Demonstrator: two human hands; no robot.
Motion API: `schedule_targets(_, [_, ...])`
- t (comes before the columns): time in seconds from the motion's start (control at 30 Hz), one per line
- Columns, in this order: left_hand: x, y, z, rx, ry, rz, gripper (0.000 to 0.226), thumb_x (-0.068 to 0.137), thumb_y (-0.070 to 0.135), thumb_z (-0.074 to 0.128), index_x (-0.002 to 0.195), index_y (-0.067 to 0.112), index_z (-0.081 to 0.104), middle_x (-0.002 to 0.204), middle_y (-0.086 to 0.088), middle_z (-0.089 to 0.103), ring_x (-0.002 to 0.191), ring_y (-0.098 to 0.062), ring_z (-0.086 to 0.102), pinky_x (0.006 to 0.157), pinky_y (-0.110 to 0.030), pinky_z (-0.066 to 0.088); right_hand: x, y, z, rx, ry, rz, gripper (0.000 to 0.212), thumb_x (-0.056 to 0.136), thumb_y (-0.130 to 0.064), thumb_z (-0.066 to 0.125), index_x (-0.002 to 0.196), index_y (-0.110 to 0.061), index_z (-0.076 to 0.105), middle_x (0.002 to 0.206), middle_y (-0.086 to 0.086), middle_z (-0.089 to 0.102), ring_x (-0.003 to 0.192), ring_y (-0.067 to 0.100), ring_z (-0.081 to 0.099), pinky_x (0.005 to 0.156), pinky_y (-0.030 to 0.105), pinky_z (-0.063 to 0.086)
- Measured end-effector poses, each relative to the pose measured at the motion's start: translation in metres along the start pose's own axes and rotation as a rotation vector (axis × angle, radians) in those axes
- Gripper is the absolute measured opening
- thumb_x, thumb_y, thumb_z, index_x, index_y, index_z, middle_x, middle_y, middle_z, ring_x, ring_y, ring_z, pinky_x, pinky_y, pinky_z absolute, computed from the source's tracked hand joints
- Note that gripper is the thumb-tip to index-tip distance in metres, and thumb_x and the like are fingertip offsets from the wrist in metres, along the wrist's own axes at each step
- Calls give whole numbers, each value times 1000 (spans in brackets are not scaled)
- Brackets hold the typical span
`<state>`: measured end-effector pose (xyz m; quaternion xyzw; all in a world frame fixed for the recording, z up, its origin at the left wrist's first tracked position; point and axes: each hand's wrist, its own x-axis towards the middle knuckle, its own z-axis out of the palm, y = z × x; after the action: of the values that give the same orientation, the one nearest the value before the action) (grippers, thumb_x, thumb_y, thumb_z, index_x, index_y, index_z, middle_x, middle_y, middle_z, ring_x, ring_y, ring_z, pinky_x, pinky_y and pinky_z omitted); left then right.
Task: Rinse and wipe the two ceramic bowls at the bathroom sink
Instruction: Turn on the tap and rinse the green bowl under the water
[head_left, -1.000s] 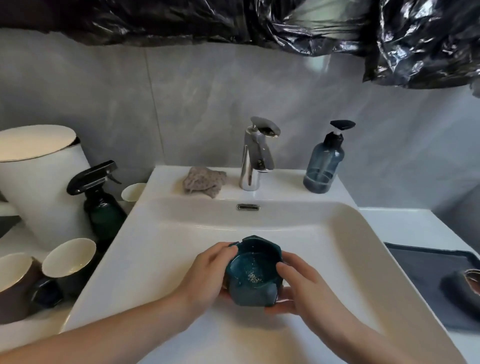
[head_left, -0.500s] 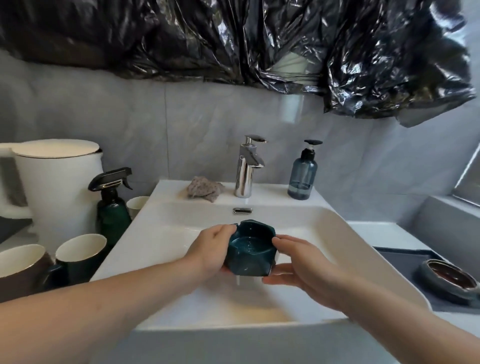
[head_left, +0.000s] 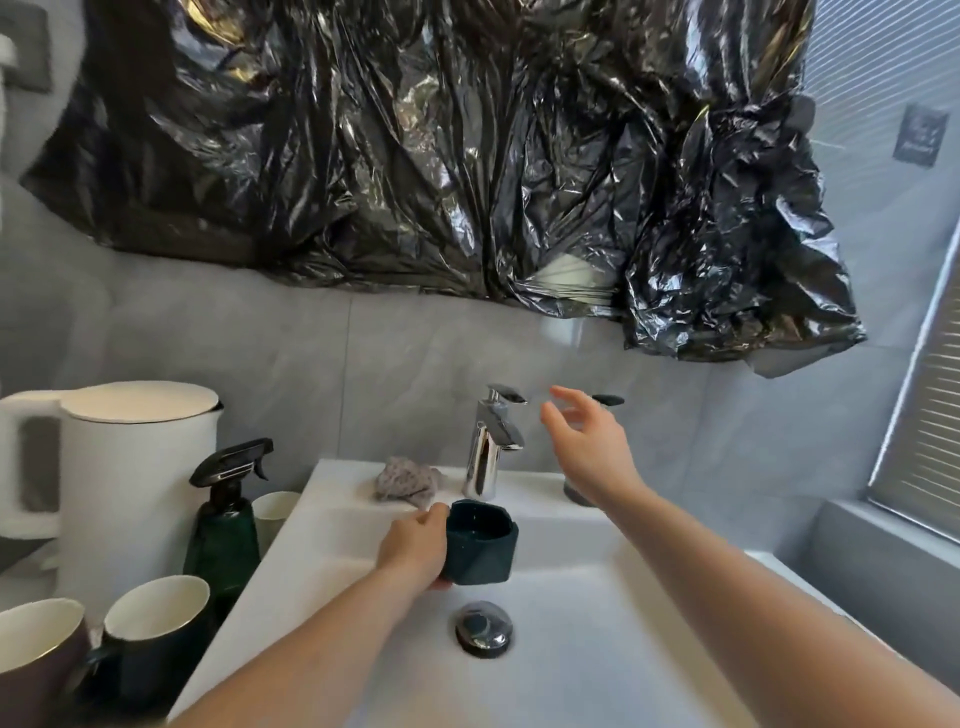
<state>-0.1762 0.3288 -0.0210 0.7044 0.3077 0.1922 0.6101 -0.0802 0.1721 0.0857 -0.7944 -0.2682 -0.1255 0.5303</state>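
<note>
Forearms reach in from the near edge over a white sink (head_left: 649, 623), whose chrome drain stopper (head_left: 483, 627) sits in the basin floor between them. At the near left, on the surface beside the sink, stand a brown mug (head_left: 36, 654) and a dark mug (head_left: 156, 623) with pale insides, close together. Just beyond the drain, the left hand (head_left: 415, 545) grips a dark teal faceted bowl (head_left: 480, 543) by its left side, fingers curled around the wall and thumb at the rim; the bowl is upright over the basin, under the spout of the faucet (head_left: 491, 441). Left of the sink, farther back, a dark green spray bottle (head_left: 226, 525) with a black trigger head stands in front of a small pale cup (head_left: 272, 512), and a large white kettle (head_left: 130, 483) rises to their left. On the far ledge of the sink a grey crumpled cloth (head_left: 408, 480) lies just left of the faucet base. The right hand (head_left: 589, 447) is raised in the air to the right of the faucet lever, fingers spread and loosely bent, holding nothing and touching nothing. It hides most of a soap dispenser (head_left: 605, 400), of which only the black pump top and a bit of the base show. Behind everything, crinkled black plastic sheeting (head_left: 441, 156) hangs across the grey tiled wall (head_left: 260, 353), and a window blind (head_left: 930, 415) shows at the far right.
</note>
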Motion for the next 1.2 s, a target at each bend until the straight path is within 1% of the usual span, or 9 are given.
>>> schedule_targets(0.1, [10,-14,1,-3,-16,18,26,107,36,49,97,20,66,107,-12,67,88,-31,68,65,-47,67,22,-8,12,-112,-68,-94,39,100,-42,61,138,-31,61,110,-5,70,98,11,66,82,24,46])
schedule_targets(0.2, [16,-21,5,38,-57,62,26,107,35,48,105,24,71,107,-9,68,89,-28,68,63,-43,67,35,-5,14,-180,-78,-131,31,100,-40,63,128,-29,71,105,-5,76,96,11,70,80,23,49])
schedule_targets(0.37, [15,-18,14,6,-100,79,27,106,38,49,102,22,71,108,-11,70,92,-32,71,62,-44,67,39,3,15,-103,-40,-187,25,99,-34,66,116,-21,79,93,-8,79,85,-4,69,70,3,45])
schedule_targets(0.5, [14,-13,13,9,-83,90,26,105,37,51,101,20,71,108,-13,71,91,-35,73,59,-45,66,39,3,20,-13,56,-239,17,97,-29,71,103,-18,83,79,-10,77,75,0,71,75,17,53])
schedule_targets(0.67, [15,-13,13,-1,-63,85,25,103,36,54,96,20,72,107,-13,71,90,-36,73,62,-52,66,45,6,20,68,108,-207,20,98,-31,69,98,-16,82,75,-7,78,75,11,74,82,41,62])
schedule_targets(0.83, [20,-15,14,10,-46,97,25,102,38,55,96,22,72,107,-13,72,91,-37,73,62,-53,66,33,13,19,-107,8,-366,19,97,-28,71,113,-26,80,92,-9,79,83,6,72,85,27,59])
schedule_targets(0.93, [22,-16,16,9,-46,118,23,103,37,54,98,23,71,108,-12,71,93,-37,73,61,-51,66,36,13,17,-190,62,-411,21,97,-27,71,115,-23,80,101,-2,81,88,13,73,85,30,59])
schedule_targets(1.07, [21,-16,16,22,-49,137,23,103,36,53,96,22,71,105,-12,71,91,-37,73,58,-46,65,41,12,20,-265,116,-411,25,98,-39,68,116,-28,80,107,-5,80,93,14,74,78,28,58])
schedule_targets(1.2, [19,-16,15,36,-53,120,24,104,35,52,94,22,69,105,-12,72,89,-36,74,56,-42,65,47,8,27,-255,168,-367,25,98,-42,66,116,-30,80,105,-5,80,96,17,73,78,35,60])
